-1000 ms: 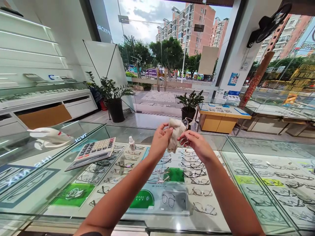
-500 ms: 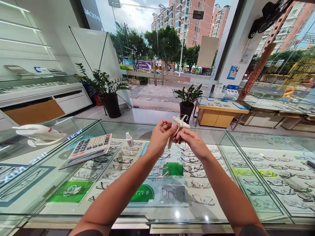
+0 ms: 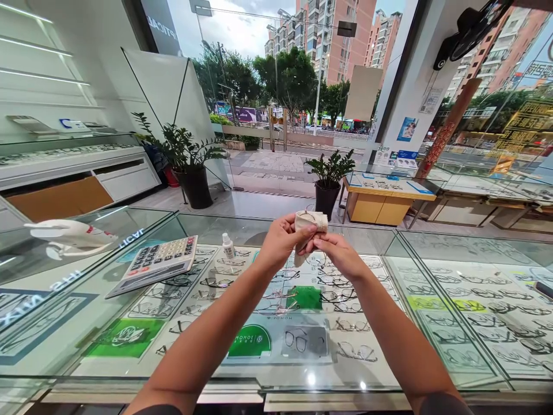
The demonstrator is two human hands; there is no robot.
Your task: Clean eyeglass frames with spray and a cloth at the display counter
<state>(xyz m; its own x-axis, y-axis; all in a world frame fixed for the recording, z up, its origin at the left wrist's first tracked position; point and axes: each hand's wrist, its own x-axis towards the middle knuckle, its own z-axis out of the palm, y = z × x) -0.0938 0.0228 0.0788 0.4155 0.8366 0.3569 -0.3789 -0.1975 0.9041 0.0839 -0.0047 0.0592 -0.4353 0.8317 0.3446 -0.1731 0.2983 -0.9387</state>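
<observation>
Over the glass counter, a cream cloth is folded round part of a thin-rimmed pair of glasses. My left hand is closed on the cloth, its thumb pressed flat against the front. Close beside it, my right hand pinches the thin frame of the glasses just below the cloth. Most of the glasses is hidden by the cloth and fingers. A small white bottle stands on the counter to the left of my hands.
A large calculator lies tilted on the glass counter, with a white hand-shaped stand further left. Rows of spectacles show under the glass. Beyond are potted plants and a wooden display cabinet.
The cloth has been turned and wrapped further over the glasses, now upright and bunched nearer my left hand. Both hands stay close together in nearly the same place.
</observation>
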